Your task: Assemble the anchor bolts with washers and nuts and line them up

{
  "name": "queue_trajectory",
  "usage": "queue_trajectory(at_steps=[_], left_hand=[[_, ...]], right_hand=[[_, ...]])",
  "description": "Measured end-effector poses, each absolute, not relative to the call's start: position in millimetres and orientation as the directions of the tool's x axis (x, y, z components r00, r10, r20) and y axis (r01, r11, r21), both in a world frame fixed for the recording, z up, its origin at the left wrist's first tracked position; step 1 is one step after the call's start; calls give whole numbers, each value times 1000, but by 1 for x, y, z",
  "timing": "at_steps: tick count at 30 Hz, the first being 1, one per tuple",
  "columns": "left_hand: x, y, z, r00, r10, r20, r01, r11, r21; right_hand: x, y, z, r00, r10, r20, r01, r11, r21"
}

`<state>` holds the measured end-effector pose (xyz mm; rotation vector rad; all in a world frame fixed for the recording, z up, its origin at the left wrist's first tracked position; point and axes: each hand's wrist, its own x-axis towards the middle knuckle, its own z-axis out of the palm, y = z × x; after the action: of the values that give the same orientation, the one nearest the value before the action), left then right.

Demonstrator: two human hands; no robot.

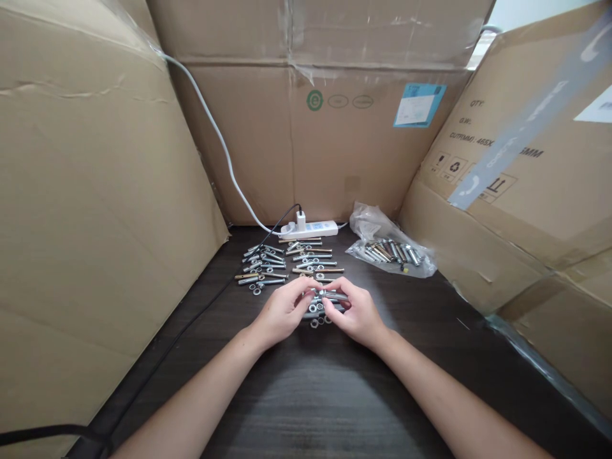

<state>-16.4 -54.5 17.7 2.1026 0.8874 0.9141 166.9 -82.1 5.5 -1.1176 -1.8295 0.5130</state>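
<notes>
Bolts (313,264) and rings (314,323) lie in rows on the dark tabletop (306,395), some in a bunch to the left and some in the middle, running down under the hands. They may be spread out like this so each one is easy to see and pick up. Many bolts lie on their sides, pointing across, with rings just beside them. One bolt (337,296) is up in the right hand (358,311), over the lowest rows. That hand is curled nearly closed, with thumb and finger pinching the bolt near its left end. It lies about flat, maybe so that its end can meet the other hand. The left hand (283,310) is curled too, with thumb and finger close together at that same end. Its tips seem to touch there, but I cannot tell if they grip the bolt or some small bit. More bolts are in a clear bag (370,223) at the back right, which likely keeps them from mixing with the rest. A white power strip (325,227) sits behind the rows, against the back box (258,140), perhaps to be out of the way.
</notes>
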Motion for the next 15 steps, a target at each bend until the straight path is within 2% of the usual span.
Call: queue_trajectory(at_steps=[11, 15], left_hand=[[-20, -54, 27, 611, 775, 165, 344, -448, 825], [-19, -55, 24, 622, 767, 160, 389, -479, 787]], right_hand=[[168, -80, 0, -236, 839, 490, 467, 540, -700], [168, -80, 2, -232, 836, 497, 476, 543, -692]])
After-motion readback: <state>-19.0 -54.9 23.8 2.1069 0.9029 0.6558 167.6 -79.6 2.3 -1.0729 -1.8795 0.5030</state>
